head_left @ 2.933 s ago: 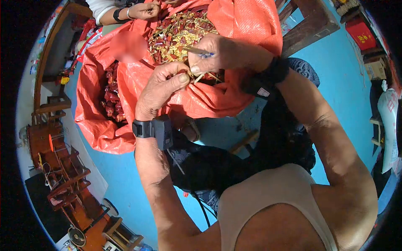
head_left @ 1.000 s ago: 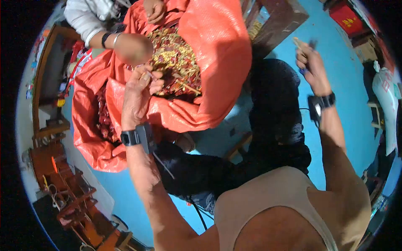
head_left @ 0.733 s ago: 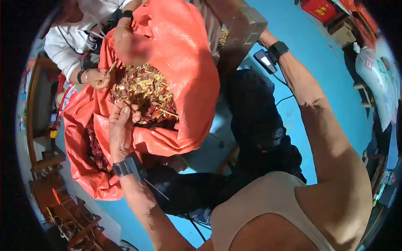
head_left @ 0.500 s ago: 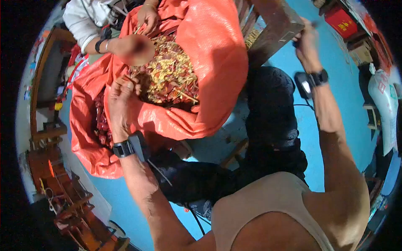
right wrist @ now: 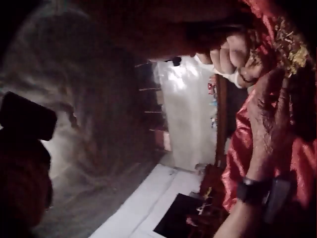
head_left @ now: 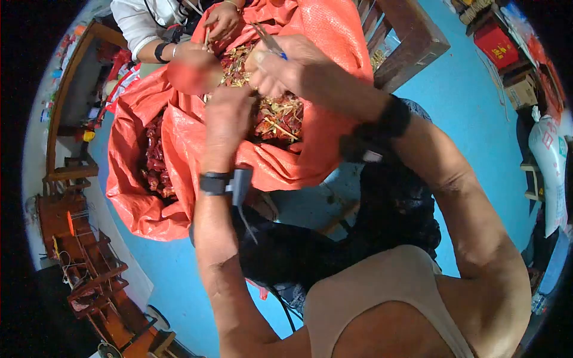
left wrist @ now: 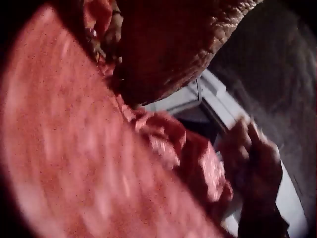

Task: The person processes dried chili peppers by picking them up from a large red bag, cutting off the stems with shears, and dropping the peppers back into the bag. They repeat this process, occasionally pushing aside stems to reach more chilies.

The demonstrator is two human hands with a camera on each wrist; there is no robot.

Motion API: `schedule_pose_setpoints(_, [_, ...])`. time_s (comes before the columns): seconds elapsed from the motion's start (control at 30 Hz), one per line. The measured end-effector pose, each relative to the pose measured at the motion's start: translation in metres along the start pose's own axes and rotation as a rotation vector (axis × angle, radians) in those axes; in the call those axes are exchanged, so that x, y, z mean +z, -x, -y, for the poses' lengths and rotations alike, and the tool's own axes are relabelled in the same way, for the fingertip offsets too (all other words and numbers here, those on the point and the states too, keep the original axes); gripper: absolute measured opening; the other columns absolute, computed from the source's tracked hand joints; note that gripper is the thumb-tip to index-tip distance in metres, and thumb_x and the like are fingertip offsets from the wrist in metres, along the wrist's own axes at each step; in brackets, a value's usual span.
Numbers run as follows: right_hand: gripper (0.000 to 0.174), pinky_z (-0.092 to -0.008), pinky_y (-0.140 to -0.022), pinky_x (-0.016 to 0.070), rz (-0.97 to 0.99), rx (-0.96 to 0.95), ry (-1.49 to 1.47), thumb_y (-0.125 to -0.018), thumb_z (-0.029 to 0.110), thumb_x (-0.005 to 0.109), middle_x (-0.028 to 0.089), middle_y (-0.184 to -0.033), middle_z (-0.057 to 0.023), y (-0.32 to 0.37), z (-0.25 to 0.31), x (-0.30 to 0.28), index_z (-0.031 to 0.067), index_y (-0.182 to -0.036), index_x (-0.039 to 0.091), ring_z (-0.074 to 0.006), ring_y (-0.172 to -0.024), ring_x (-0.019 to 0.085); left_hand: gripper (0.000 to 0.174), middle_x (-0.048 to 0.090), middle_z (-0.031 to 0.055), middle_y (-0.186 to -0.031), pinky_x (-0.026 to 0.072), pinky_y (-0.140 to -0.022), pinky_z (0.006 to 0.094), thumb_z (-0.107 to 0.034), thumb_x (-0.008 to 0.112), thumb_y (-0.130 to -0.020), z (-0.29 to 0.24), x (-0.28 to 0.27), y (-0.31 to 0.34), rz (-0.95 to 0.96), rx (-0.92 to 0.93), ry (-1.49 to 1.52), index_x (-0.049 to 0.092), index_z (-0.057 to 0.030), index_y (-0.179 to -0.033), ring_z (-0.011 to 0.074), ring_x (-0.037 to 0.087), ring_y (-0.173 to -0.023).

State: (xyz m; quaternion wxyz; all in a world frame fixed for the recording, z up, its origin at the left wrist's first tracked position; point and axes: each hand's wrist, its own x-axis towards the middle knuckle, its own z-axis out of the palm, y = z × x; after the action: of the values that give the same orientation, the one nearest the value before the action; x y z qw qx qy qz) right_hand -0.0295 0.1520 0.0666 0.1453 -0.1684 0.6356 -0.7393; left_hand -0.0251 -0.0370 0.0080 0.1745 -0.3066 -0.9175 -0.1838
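In the head view, my left hand (head_left: 228, 116) is over the near left side of an open red woven sack, back of the hand up. Its fingertips are blurred and hidden, and I cannot tell whether they pinch anything. My right hand (head_left: 292, 68) is close beside it, over the sack's mouth, gripping small scissors (head_left: 271, 45) with a bit of blue at the grip. The blades point up and away. Under both hands lie dried red chili pieces (head_left: 277, 122) mixed with yellow seeds and pale stems. The right wrist view also shows the left hand (right wrist: 270, 111) reaching toward this heap.
Another person's hand (head_left: 222, 21) holds a thin stem at the sack's far side. The red sack (head_left: 274, 167) has a second opening at left with whole dried chilies (head_left: 156, 158). A wooden bench (head_left: 415, 45) stands right; a white sack (head_left: 549, 161) stands at far right.
My right hand was out to the right by the wooden bench and has come back over the sack. My left hand has moved slightly right. The head view has shifted.
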Motion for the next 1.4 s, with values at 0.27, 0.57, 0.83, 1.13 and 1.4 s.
schedule_pose_setpoints(0.27, [0.027, -0.0280, -0.061, 0.0448, -0.371, -0.213, 0.470, -0.090, 0.021, 0.040, 0.058, -0.076, -0.0075, -0.020, -0.065, -0.042, -0.0021, -0.082, 0.052, -0.0139, -0.068, 0.056, 0.012, 0.055, 0.0161, -0.075, 0.0435, -0.071, 0.0401, -0.008, 0.054, -0.073, -0.040, 0.069, -0.027, 0.170, 0.171, 0.139, 0.057, -0.0031, -0.084, 0.0333, 0.053, -0.078])
schedule_pose_setpoints(0.57, [0.025, -0.0299, -0.074, 0.0467, -0.626, -0.478, 0.649, -0.090, 0.017, 0.039, 0.060, -0.081, -0.0141, -0.014, -0.039, -0.068, -0.0047, -0.087, 0.052, -0.0193, -0.081, 0.060, 0.018, 0.055, 0.0219, -0.081, 0.0416, -0.073, 0.0424, -0.002, 0.044, -0.075, -0.056, 0.079, -0.059, 0.199, -0.037, 0.386, 0.052, 0.0030, -0.089, 0.0378, 0.053, -0.083])
schedule_pose_setpoints(0.83, [0.024, -0.0311, -0.071, 0.0474, -0.736, -0.401, 0.667, -0.090, 0.016, 0.039, 0.060, -0.080, -0.0152, -0.016, -0.037, -0.075, -0.0040, -0.087, 0.052, -0.0214, -0.081, 0.062, 0.024, 0.052, 0.0180, -0.103, 0.0343, -0.093, 0.0457, -0.004, 0.044, -0.077, -0.052, 0.095, -0.066, -0.054, 0.264, 0.138, 0.052, 0.0005, -0.098, 0.0337, 0.044, -0.107])
schedule_pose_setpoints(1.13, [0.024, -0.0324, -0.072, 0.0474, -0.723, -0.484, 0.681, -0.091, 0.016, 0.038, 0.061, -0.084, -0.0167, -0.017, -0.037, -0.079, -0.0037, -0.087, 0.052, -0.0228, -0.083, 0.062, 0.021, 0.055, 0.0100, -0.091, 0.0336, -0.086, 0.0453, -0.022, 0.056, -0.073, -0.040, 0.068, -0.069, 0.218, 0.208, -0.359, 0.062, -0.0079, -0.086, 0.0252, 0.048, -0.097])
schedule_pose_setpoints(1.4, [0.027, -0.0330, -0.072, 0.0457, -0.784, -0.341, 0.627, -0.091, 0.020, 0.039, 0.059, -0.079, -0.0169, -0.012, -0.029, -0.066, -0.0041, -0.088, 0.052, -0.0259, -0.077, 0.059, 0.024, 0.051, 0.0111, -0.077, 0.0402, -0.068, 0.0398, -0.028, 0.064, -0.071, -0.011, 0.037, -0.072, -0.037, 0.077, -0.249, 0.058, -0.0054, -0.079, 0.0292, 0.050, -0.077])
